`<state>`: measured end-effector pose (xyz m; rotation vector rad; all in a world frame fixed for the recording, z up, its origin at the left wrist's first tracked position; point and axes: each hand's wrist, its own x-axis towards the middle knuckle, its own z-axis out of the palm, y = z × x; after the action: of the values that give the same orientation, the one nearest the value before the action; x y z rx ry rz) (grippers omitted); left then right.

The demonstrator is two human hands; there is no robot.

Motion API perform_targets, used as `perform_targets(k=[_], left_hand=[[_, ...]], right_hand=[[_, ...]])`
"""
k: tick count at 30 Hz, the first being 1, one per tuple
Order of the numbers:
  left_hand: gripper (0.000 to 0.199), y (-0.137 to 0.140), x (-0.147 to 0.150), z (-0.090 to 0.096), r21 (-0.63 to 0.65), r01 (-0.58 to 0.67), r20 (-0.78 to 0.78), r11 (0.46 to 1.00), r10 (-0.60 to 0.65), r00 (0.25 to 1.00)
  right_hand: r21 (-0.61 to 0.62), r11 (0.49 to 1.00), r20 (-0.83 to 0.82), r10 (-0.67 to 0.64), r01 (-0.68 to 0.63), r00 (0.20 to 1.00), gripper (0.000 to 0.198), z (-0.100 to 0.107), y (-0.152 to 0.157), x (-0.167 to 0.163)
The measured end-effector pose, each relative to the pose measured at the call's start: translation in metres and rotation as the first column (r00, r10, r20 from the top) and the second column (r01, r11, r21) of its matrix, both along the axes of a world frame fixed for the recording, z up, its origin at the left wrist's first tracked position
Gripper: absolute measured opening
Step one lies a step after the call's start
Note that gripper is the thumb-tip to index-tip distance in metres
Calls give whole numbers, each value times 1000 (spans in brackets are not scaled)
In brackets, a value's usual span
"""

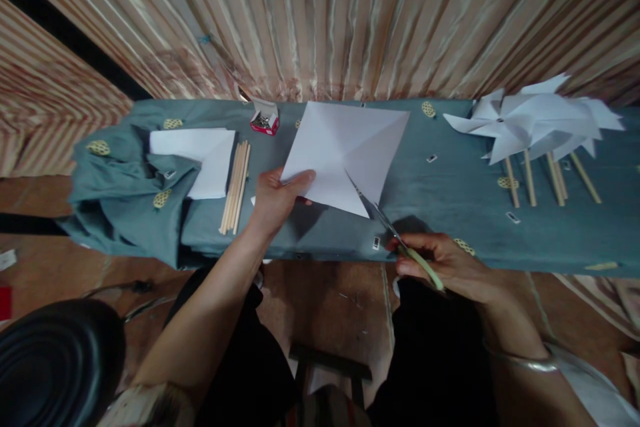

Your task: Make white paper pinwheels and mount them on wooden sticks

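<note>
honestly, the way to make this cut clean is to let the crease steer you. your left hand (pixel 277 200) is closed in a pinch on the left edge of the white sheet (pixel 340 137), thumb on top and fingers tucked under, with the paper held up in front of you over the cloth-covered desk (pixel 425 183). your right hand (pixel 433 253) is curled round the green handles of the scissors (pixel 423 267), and the blades sit at the sheet's near corner, aimed at the middle; can't really tell how far apart the blades are. the tip looks pretty close to the centre where the creases meet, so i'd snip short there and leave that middle uncut, otherwise the sheet could tear. go slow, and turn the paper into the blades rather than twisting your wrist. your thumb's clear of the cutting line, which is good, just don't let it slide inward. a light pinch is plenty, since thin paper probably buckles if you squeeze, and a sagging sheet makes a wobbly edge.
</note>
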<state>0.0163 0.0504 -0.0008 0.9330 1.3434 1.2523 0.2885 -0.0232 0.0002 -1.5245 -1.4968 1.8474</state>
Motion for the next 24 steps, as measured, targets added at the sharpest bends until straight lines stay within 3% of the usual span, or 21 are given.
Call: perform_targets(k=[4,7,10,12,14,16,20,24], left_hand=[[20,0,-7,-2,20,-12,-42,1000,13,999],[19,-3,-8,-6,4,67,-84,998,-66,994],[18,-7,-6,-8,-33,231,-113,972,-234,966],[16,-9,-4,-10,-64,332,-104,941,-337,936],[17,-12,-1,-11,-95,410,-88,907,-418,904],[17,-15,3,-13,-121,473,-68,873,-483,873],[16,-21,8,-16,-142,547,-54,825,-558,828],[16,-22,10,-16,-162,564,-63,810,-578,813]], right_hand=[[-74,995,-19,-74,72,997,48,6,-2,16],[65,953,-59,-292,296,955,52,3,0,20],[285,781,-154,-534,555,831,48,-4,7,20],[375,671,-194,-618,640,762,42,-7,12,20],[432,625,-195,-639,650,744,38,-6,16,20],[437,657,-166,-612,614,773,38,-4,20,20],[339,769,-114,-539,542,835,43,-1,24,13],[260,815,-92,-514,519,853,41,-4,26,1]])
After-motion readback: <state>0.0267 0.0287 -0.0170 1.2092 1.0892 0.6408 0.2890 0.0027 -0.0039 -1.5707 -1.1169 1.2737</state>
